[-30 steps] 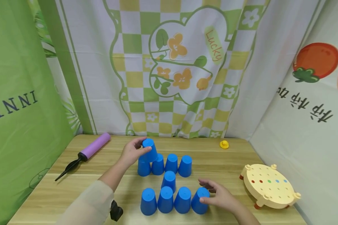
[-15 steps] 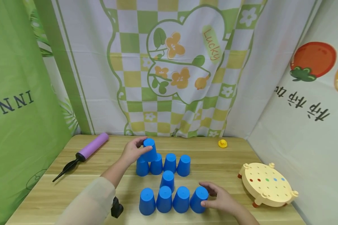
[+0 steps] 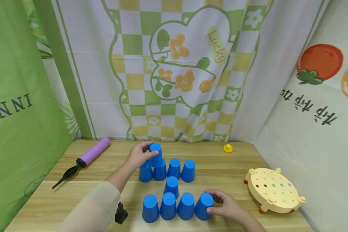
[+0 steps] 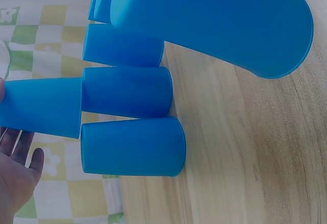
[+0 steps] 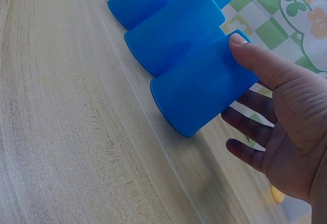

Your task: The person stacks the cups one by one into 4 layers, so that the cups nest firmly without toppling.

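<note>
My left hand [image 3: 139,156] holds an upside-down blue cup [image 3: 155,158] by its upper part, thumb at the near side. That cup sits over the two left cups of the back row [image 3: 174,169]; in the left wrist view, the held cup [image 4: 41,106] meets the tops of the cups under it. My right hand [image 3: 224,206] grips the rightmost cup [image 3: 203,206] of the front row, which tilts a little. In the right wrist view the thumb presses near this cup's base [image 5: 199,88], with other fingers on the far side. One single cup [image 3: 171,187] stands between the rows.
A purple hand pump [image 3: 95,151] with a black nozzle lies at the table's left. Near my left sleeve is a small black object [image 3: 120,214]. A yellow duck [image 3: 227,148] sits at the back right, and a round cream pegboard-like stand [image 3: 274,190] at the right.
The left hand has shifted its cup slightly right, over the gap between the two left back-row cups. My right hand stays at the same front cup. The head view has turned slightly.
</note>
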`<state>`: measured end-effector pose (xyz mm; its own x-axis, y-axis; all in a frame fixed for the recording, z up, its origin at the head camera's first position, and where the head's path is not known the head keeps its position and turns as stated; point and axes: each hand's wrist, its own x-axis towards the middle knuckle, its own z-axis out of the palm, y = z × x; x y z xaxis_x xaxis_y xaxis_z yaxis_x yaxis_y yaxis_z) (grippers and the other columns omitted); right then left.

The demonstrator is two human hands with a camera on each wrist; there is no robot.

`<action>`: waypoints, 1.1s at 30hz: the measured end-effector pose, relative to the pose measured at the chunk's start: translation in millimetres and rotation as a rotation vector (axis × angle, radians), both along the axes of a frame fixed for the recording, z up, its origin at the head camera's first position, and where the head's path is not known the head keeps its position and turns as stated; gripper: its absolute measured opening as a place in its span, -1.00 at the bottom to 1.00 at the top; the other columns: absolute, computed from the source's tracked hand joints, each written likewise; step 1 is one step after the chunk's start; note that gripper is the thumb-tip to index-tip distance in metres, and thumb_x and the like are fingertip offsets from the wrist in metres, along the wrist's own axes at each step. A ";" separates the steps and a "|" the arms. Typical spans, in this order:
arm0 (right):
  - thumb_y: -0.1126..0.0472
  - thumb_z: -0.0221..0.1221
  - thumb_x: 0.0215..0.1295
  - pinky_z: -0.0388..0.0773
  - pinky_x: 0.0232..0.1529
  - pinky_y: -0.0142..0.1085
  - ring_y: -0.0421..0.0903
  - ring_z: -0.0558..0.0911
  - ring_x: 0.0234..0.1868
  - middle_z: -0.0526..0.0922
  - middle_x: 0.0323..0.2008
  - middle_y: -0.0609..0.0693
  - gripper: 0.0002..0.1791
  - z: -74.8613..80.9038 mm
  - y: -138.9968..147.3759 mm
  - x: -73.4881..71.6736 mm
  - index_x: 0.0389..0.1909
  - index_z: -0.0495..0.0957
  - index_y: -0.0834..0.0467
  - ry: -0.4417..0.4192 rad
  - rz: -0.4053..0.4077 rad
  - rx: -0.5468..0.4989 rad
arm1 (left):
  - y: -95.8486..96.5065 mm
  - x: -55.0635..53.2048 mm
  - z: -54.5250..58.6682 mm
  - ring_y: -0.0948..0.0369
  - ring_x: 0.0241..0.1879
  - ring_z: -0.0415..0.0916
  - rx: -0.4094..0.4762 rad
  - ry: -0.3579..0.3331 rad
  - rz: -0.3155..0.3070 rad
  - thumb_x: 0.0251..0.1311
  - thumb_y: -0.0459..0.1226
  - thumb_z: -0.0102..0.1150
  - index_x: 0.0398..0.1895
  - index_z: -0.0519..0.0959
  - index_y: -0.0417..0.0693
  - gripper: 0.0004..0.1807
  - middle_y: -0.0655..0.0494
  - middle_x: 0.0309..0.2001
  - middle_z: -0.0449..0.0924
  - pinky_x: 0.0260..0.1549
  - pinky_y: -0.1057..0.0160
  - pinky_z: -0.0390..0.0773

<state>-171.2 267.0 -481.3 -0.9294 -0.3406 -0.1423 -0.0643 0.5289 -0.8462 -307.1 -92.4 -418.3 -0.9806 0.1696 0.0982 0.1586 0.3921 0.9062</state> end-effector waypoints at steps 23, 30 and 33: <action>0.00 0.40 0.12 0.54 0.15 0.09 0.19 0.56 0.17 0.59 0.17 0.19 -0.32 18.9 -3.5 -9.9 0.23 0.47 0.18 0.108 -0.113 0.060 | -27.2 15.1 -8.3 -0.11 0.36 0.33 0.058 0.034 -0.035 0.21 -0.18 0.32 0.39 0.31 -0.19 -0.29 -0.19 0.35 0.39 0.37 -0.13 0.30; 0.05 0.39 0.15 0.53 0.16 0.06 0.14 0.57 0.14 0.61 0.12 0.16 -0.37 37.3 -8.0 -20.4 0.21 0.48 0.21 0.164 -0.137 0.030 | -44.9 33.6 -15.7 -0.12 0.32 0.37 0.058 0.073 -0.030 0.22 -0.22 0.31 0.37 0.34 -0.23 -0.33 -0.19 0.35 0.40 0.33 -0.13 0.34; 0.09 0.37 0.18 0.52 0.16 0.07 0.13 0.57 0.13 0.62 0.09 0.17 -0.39 47.3 -12.7 -25.6 0.20 0.47 0.25 0.193 -0.129 0.004 | -48.5 44.5 -19.0 -0.13 0.30 0.39 0.056 0.073 -0.038 0.21 -0.26 0.31 0.35 0.36 -0.25 -0.35 -0.20 0.33 0.42 0.32 -0.14 0.36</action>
<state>-196.9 254.3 -434.1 -0.9752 -0.2174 0.0415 -0.1569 0.5468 -0.8224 -262.6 -140.9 -437.3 -0.9635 0.1985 0.1798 0.2390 0.3337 0.9119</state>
